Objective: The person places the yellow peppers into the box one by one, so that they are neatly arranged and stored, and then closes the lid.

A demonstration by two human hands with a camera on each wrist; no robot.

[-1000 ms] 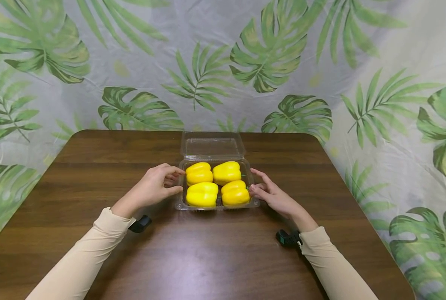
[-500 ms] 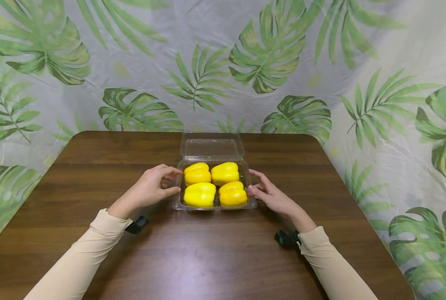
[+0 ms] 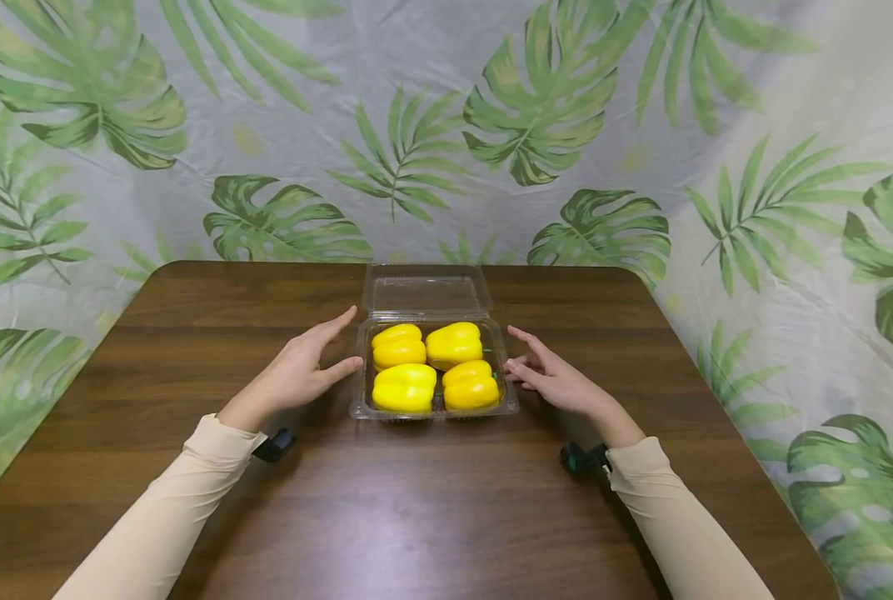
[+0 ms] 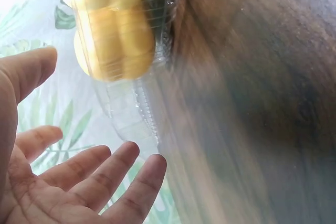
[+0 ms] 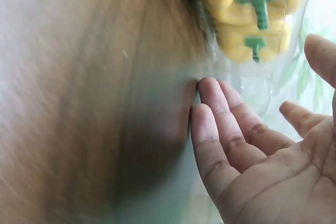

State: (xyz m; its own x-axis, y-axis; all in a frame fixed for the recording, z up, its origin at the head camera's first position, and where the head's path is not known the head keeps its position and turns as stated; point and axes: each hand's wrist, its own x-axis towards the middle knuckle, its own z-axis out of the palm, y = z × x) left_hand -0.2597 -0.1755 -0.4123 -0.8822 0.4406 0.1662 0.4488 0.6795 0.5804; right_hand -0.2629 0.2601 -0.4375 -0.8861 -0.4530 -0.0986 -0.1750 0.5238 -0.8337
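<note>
A clear plastic clamshell container [image 3: 435, 415] lies on the table with its lid [image 3: 426, 293] folded back on the far side. Inside sit several yellow bell peppers [image 3: 405, 388] in two rows. Beside the container's left wall is my left hand [image 3: 292, 371], thumb and fingers spread and holding nothing. My right hand [image 3: 555, 375] stands off the right wall, also holding nothing, with its fingers extended. The left wrist view shows a gap between the left fingers and a pepper [image 4: 118, 43] behind the plastic. Green stems [image 5: 257, 45] show through the wall in the right wrist view.
The brown wooden table [image 3: 409, 517] has rounded far corners. Behind it hangs a pale cloth [image 3: 431, 50] with a green leaf print. Dark wrist straps with small devices [image 3: 276, 446] sit below both hands, by the cream sleeves [image 3: 157, 508].
Both hands have drawn slightly back from the container's sides, and their fingers have spread and straightened. The container and peppers stay in place on the table.
</note>
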